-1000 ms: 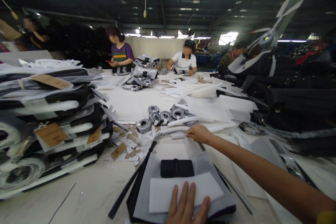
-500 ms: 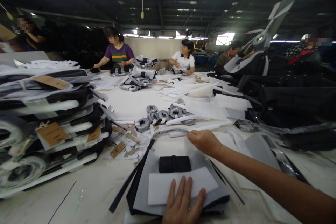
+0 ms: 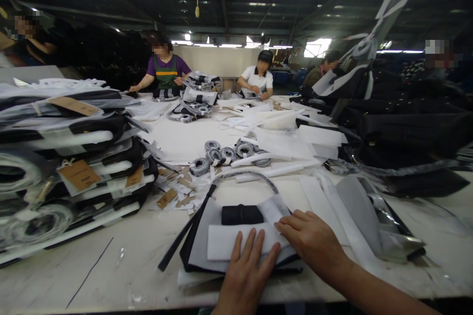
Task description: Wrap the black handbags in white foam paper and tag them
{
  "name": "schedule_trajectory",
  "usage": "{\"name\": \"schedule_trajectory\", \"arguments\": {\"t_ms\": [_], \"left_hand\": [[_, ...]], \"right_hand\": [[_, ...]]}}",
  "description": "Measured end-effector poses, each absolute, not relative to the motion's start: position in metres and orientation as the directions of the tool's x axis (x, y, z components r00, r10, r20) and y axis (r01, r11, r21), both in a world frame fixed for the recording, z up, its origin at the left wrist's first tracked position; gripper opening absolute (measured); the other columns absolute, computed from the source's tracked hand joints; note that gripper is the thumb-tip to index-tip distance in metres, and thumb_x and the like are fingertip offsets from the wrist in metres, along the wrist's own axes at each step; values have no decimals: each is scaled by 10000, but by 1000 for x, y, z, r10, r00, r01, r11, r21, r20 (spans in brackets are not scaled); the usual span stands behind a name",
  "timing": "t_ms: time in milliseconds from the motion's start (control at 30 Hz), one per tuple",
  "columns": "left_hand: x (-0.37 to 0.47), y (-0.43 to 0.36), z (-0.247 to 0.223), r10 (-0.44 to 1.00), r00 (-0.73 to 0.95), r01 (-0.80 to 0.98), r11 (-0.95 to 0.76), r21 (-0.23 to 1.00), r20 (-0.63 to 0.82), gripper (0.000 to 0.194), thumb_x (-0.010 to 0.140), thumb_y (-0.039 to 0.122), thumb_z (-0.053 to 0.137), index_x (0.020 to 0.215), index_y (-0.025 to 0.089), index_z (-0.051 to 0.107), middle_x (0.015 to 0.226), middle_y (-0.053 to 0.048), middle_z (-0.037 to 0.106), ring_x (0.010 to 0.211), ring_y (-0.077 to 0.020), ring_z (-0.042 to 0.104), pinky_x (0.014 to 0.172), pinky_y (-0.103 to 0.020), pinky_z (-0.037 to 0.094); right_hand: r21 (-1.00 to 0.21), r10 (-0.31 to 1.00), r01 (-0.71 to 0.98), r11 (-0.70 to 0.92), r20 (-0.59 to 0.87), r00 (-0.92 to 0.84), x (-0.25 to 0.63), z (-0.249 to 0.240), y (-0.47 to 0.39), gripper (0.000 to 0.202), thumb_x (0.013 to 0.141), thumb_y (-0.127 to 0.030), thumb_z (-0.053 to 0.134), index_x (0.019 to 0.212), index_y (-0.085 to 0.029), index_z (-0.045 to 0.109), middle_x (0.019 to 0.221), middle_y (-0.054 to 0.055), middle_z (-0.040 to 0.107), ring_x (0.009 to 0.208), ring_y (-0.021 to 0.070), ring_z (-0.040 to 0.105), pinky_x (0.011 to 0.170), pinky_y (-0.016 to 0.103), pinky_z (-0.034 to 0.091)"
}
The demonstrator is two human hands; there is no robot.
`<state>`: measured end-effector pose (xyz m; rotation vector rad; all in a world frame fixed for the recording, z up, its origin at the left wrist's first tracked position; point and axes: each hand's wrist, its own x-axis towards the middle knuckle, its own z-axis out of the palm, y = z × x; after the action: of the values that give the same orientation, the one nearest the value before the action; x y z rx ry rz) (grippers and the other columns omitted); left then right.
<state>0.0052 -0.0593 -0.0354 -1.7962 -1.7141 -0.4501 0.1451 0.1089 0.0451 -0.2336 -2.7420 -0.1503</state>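
Note:
A black handbag (image 3: 186, 252) lies flat on the table before me, with whitish wrapping paper (image 3: 207, 211) over it. Its wrapped handle (image 3: 242, 173) arches away at the far end, and a black strap (image 3: 181, 234) trails to the left. A folded black piece with a band (image 3: 242, 214) rests on the paper. Nearer to me is a white foam sheet (image 3: 221, 243); my left hand (image 3: 249, 263) presses on it, fingers spread. At the bag's right side, my right hand (image 3: 308, 234) has its fingers closed on the paper's folded edge.
Stacked wrapped black bags (image 3: 84, 142) with brown tags stand at left. Coiled wrapped straps (image 3: 214, 152), paper scraps (image 3: 177, 192) and white sheets (image 3: 288, 142) lie beyond. Black bags (image 3: 414, 123) are heaped at right. Co-workers (image 3: 166, 69) sit across the table.
My right hand has come down from the handle to the bag's right side, where the paper is now folded inward. My left hand stays on the foam sheet.

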Motion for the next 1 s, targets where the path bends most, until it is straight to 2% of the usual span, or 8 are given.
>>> {"name": "schedule_trajectory", "arguments": {"t_ms": [133, 267, 467, 600, 700, 833, 1000], "left_hand": [[7, -59, -42, 787, 75, 987, 29, -159, 612, 445, 1049, 293, 333, 1481, 325, 432, 1444, -15, 572, 1347, -241, 512, 1190, -474, 282], [10, -56, -50, 772, 18, 996, 44, -81, 636, 428, 1040, 344, 385, 1462, 343, 457, 1436, 9, 578, 1368, -226, 486, 1192, -466, 307], [13, -56, -49, 820, -26, 998, 57, -36, 571, 415, 1037, 324, 406, 1445, 343, 477, 1465, 5, 550, 1383, -230, 473, 1150, -485, 393], [14, -57, -45, 829, -27, 999, 49, -24, 559, 405, 1037, 254, 384, 1416, 292, 521, 1461, -7, 555, 1357, -235, 501, 1132, -495, 418], [14, -58, -43, 837, -32, 998, 52, -21, 546, 442, 1029, 208, 388, 1457, 285, 469, 1485, -12, 530, 1376, -229, 480, 1138, -490, 411], [14, -59, -40, 846, -17, 998, 51, -48, 533, 496, 1041, 264, 377, 1523, 367, 324, 1563, -14, 424, 1410, -231, 439, 1134, -498, 404], [12, -60, -37, 828, 81, 994, -26, -106, 555, 446, 1045, 375, 370, 1490, 376, 385, 1609, 73, 315, 1456, -209, 357, 1238, -511, 208]], "right_hand": [[9, 159, 181, 983, 432, -888, 151, 42, 100, 158, 830, -132, 753, 946, -222, 696, 852, -14, 693, 810, 211, 555, 804, 352, 368], [-14, 166, 178, 984, 443, -881, 157, 41, 90, 79, 920, -145, 648, 953, -203, 690, 870, 12, 683, 834, 214, 545, 830, 349, 369], [6, 165, 186, 983, 437, -884, 168, 42, 79, 209, 1010, -173, 482, 1006, -194, 689, 876, 35, 673, 810, 216, 532, 811, 351, 365], [21, 159, 189, 982, 457, -875, 174, 42, 71, 300, 1031, -169, 394, 1058, -170, 694, 896, 57, 676, 798, 222, 526, 803, 368, 376], [30, 154, 192, 981, 480, -864, 177, 42, 64, 348, 1037, -165, 357, 1057, -159, 704, 885, 69, 678, 802, 227, 536, 799, 378, 397], [20, 160, 196, 980, 498, -852, 179, 37, 59, 340, 1032, -164, 371, 1067, -147, 709, 855, 79, 670, 789, 228, 555, 764, 382, 451], [-1, 119, 149, 989, 602, -789, 186, 17, 61, 310, 1015, -112, 402, 1065, -116, 708, 903, 97, 688, 894, 221, 616, 898, 394, 534]]}}
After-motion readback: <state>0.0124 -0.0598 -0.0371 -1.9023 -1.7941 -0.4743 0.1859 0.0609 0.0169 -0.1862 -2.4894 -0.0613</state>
